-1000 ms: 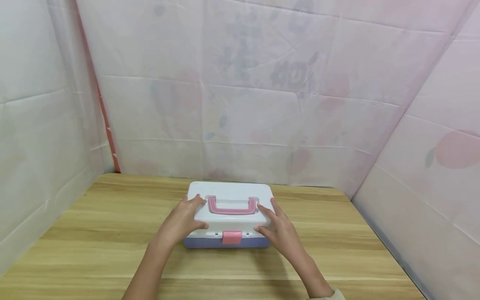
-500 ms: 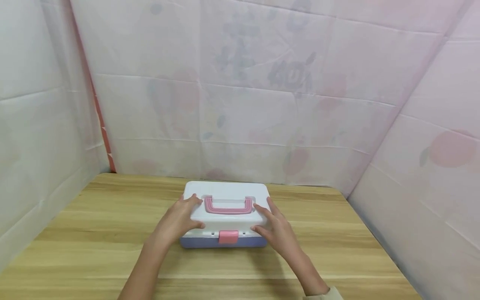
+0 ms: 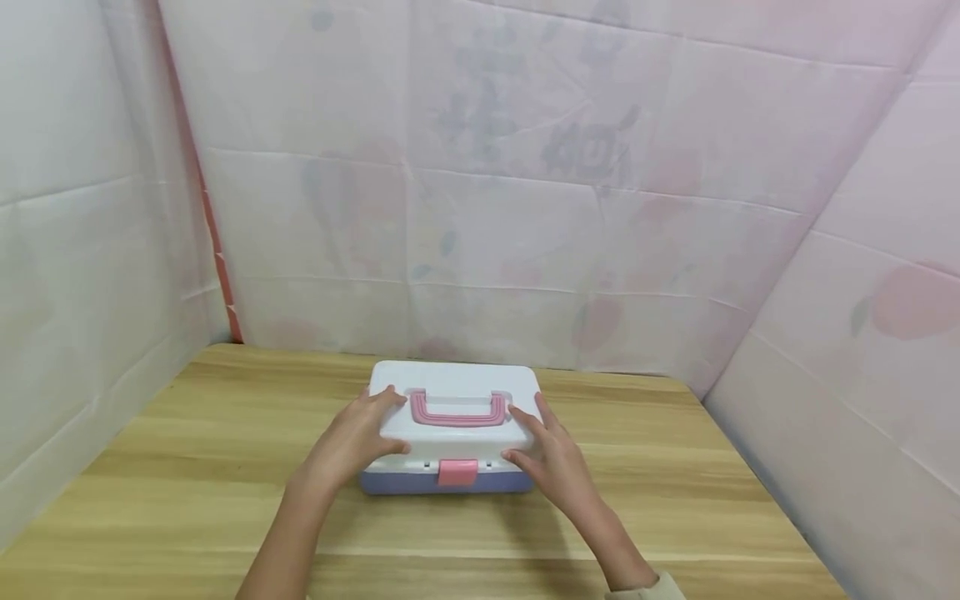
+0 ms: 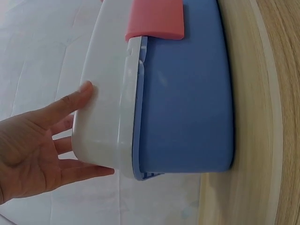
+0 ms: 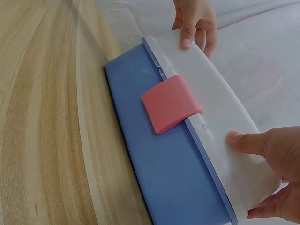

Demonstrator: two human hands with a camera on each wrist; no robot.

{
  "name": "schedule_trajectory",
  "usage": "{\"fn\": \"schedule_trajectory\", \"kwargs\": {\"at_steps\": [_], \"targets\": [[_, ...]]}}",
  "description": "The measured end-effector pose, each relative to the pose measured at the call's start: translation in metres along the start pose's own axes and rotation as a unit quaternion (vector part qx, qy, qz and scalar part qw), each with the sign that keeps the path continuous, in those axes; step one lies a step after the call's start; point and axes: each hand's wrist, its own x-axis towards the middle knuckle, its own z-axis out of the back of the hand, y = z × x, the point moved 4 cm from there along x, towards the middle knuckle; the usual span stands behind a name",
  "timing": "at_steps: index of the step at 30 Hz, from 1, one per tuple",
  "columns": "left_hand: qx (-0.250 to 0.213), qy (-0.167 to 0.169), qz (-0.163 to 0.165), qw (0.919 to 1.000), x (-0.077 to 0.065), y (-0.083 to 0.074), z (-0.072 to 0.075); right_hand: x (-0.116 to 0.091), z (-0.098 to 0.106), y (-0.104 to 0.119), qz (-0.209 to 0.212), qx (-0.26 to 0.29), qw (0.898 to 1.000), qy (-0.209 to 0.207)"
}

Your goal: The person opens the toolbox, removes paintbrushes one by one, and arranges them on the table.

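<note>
A plastic storage box point(image 3: 457, 437) stands upright on the table with its lid down. It has a white lid point(image 4: 110, 89), a blue-purple base point(image 5: 150, 108), a pink carry handle point(image 3: 457, 420) lying flat on top and a pink front latch point(image 5: 171, 104) lapping over the seam. My left hand point(image 3: 351, 440) grips the lid's left end, thumb on the front face and fingers around the side and top. At the right end my right hand point(image 3: 553, 458) holds the lid the same way. Some fingertips are hidden behind the lid.
The wooden table point(image 3: 225, 467) extends around the box. Pale printed sheets hang as walls at the back point(image 3: 495, 208), left point(image 3: 75, 250) and right point(image 3: 862, 375). The back sheet is close behind the box.
The box and both hands have shifted very slightly left on the table. The grip on both ends looks the same, and the latch stays down. The head view sways a little.
</note>
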Motion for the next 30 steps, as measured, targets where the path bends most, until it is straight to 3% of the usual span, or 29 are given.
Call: {"fn": "schedule_trajectory", "kwargs": {"at_steps": [4, 7, 10, 13, 15, 16, 18, 21, 22, 23, 27, 28, 30], "targets": [[-0.008, 0.007, 0.006, 0.9999, 0.005, 0.003, -0.001, -0.001, 0.002, -0.003, -0.022, 0.01, 1.0, 0.017], [-0.028, 0.003, 0.032, 0.9991, 0.008, 0.008, -0.003, -0.002, 0.004, -0.004, -0.037, 0.013, 0.999, 0.03], [-0.054, 0.003, 0.07, 0.9961, 0.01, 0.013, -0.004, -0.002, 0.007, 0.003, -0.032, 0.027, 0.999, 0.013], [-0.072, 0.009, 0.099, 0.9925, 0.01, 0.018, -0.006, -0.001, 0.011, 0.015, -0.048, 0.135, 0.99, -0.014], [-0.079, 0.013, 0.102, 0.9916, 0.01, 0.019, -0.007, -0.002, 0.013, 0.022, -0.09, 0.25, 0.964, -0.022], [-0.082, 0.013, 0.103, 0.9912, 0.01, 0.019, -0.007, -0.003, 0.012, 0.026, -0.117, 0.319, 0.94, -0.021], [-0.085, 0.015, 0.105, 0.9907, 0.01, 0.019, -0.008, -0.006, 0.009, 0.032, -0.178, 0.456, 0.872, -0.007], [-0.088, 0.015, 0.107, 0.9903, 0.01, 0.018, -0.007, -0.013, 0.0, 0.039, -0.248, 0.607, 0.754, 0.038], [-0.087, 0.014, 0.108, 0.9903, 0.01, 0.017, -0.007, -0.015, -0.004, 0.041, -0.269, 0.65, 0.709, 0.058], [-0.087, 0.014, 0.108, 0.9902, 0.011, 0.017, -0.007, -0.018, -0.009, 0.042, -0.29, 0.684, 0.665, 0.077], [-0.088, 0.014, 0.111, 0.9898, 0.011, 0.017, -0.006, -0.031, -0.032, 0.045, -0.365, 0.764, 0.515, 0.137], [-0.088, 0.014, 0.111, 0.9898, 0.011, 0.017, -0.006, -0.034, -0.038, 0.045, -0.386, 0.774, 0.482, 0.141], [-0.088, 0.013, 0.111, 0.9898, 0.011, 0.017, -0.006, -0.04, -0.048, 0.047, -0.419, 0.786, 0.434, 0.14]]}}
